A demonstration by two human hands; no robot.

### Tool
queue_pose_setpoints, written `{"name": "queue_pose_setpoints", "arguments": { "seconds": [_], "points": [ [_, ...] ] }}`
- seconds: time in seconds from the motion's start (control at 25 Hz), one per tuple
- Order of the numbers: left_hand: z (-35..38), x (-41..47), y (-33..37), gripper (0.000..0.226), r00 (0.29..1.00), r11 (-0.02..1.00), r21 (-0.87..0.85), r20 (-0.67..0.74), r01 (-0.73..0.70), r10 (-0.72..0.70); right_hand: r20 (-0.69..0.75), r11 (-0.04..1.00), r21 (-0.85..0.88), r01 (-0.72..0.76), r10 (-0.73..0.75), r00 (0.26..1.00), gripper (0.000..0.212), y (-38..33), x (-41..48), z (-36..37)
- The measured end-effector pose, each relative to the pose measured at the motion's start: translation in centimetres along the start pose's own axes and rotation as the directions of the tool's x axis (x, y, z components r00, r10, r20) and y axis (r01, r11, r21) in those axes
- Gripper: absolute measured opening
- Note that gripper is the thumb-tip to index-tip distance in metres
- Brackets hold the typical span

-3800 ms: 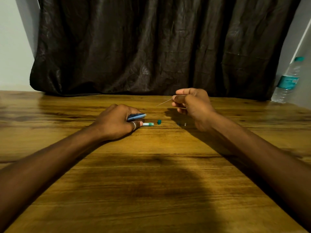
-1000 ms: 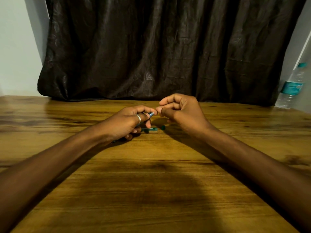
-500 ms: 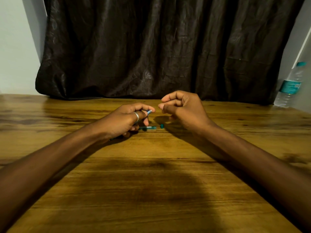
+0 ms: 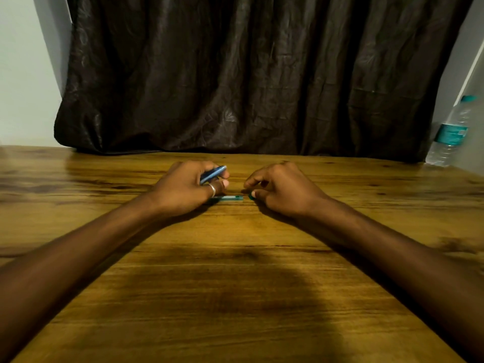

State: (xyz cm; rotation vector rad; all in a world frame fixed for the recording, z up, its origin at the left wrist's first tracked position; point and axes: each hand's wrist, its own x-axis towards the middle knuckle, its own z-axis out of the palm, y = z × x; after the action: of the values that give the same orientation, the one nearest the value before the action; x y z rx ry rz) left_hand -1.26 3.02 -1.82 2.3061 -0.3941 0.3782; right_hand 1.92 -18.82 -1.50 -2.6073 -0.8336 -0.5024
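My left hand (image 4: 187,191), with a ring on one finger, grips a blue pen barrel (image 4: 213,173) that pokes out past the knuckles. A short clear-and-green pen piece (image 4: 230,197) lies on the wooden table (image 4: 235,284) just under that hand's fingertips. My right hand (image 4: 282,189) rests low on the table with curled fingers, and its thumb tip touches a small green cap (image 4: 251,197). Whether it pinches the cap is hidden by the fingers. The two hands sit a few centimetres apart.
A dark curtain (image 4: 248,74) hangs along the table's far edge. A plastic water bottle (image 4: 451,132) with a teal label stands at the far right by the wall. My forearms cross the near part of the table.
Both hands have dropped from above the table down to its surface and drawn slightly apart. My right hand has come down onto the small green cap. The thin wire held earlier is out of sight.
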Motion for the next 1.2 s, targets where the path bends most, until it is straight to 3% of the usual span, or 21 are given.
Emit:
{"name": "queue_pose_setpoints", "arguments": {
  "seconds": [0.24, 0.48, 0.6, 0.68, 0.76, 0.88, 1.0, 1.08, 1.2],
  "points": [
    [-0.3, -0.1, -0.5, 0.015, 1.0, 0.969, 0.247, 0.023, -0.014, 0.009, 0.015, 0.999, -0.018, 0.043, -0.042, 0.999, 0.02, 0.2, 0.0, 0.3],
    [-0.1, 0.1, -0.6, 0.008, 0.994, 0.952, 0.305, 0.109, -0.021, -0.013, -0.007, 0.996, 0.077, -0.053, 0.053, 0.999, 0.014, -0.3, 0.0, -0.2],
    [0.1, 0.1, -0.5, 0.014, 0.992, 0.945, 0.327, 0.122, -0.027, -0.013, -0.031, 0.96, 0.236, -0.152, 0.164, 0.986, 0.012, -0.1, 0.1, 0.1],
    [0.3, 0.0, -0.4, 0.015, 0.994, 0.936, 0.35, 0.107, -0.033, -0.005, -0.025, 0.863, 0.449, -0.232, 0.272, 0.962, 0.013, -0.3, 0.1, 0.4],
    [0.4, -0.1, -0.3, 0.015, 0.998, 0.936, 0.348, 0.051, -0.046, 0.03, 0.037, 0.681, 0.664, -0.309, 0.383, 0.923, 0.015, -0.7, 0.0, 0.3],
    [0.4, -0.3, 0.0, 0.016, 0.991, 0.955, 0.285, -0.083, -0.078, 0.106, 0.102, 0.488, 0.804, -0.341, 0.451, 0.887, 0.015, -1.2, 0.3, -0.7],
    [0.5, -0.2, 0.3, 0.025, 0.979, 0.956, 0.275, -0.139, -0.105, 0.147, 0.195, 0.21, 0.922, -0.324, 0.471, 0.86, 0.015, -1.5, 0.5, -1.2],
    [0.6, -0.2, 0.4, 0.027, 0.971, 0.951, 0.282, -0.162, -0.126, 0.177, 0.206, 0.125, 0.947, -0.296, 0.468, 0.859, 0.017, -1.6, 0.6, -1.2],
    [0.7, -0.1, 0.3, 0.026, 0.967, 0.95, 0.282, -0.174, -0.134, 0.188, 0.202, 0.104, 0.955, -0.276, 0.451, 0.869, 0.018, -1.8, 0.5, -1.3]
  ]
}}
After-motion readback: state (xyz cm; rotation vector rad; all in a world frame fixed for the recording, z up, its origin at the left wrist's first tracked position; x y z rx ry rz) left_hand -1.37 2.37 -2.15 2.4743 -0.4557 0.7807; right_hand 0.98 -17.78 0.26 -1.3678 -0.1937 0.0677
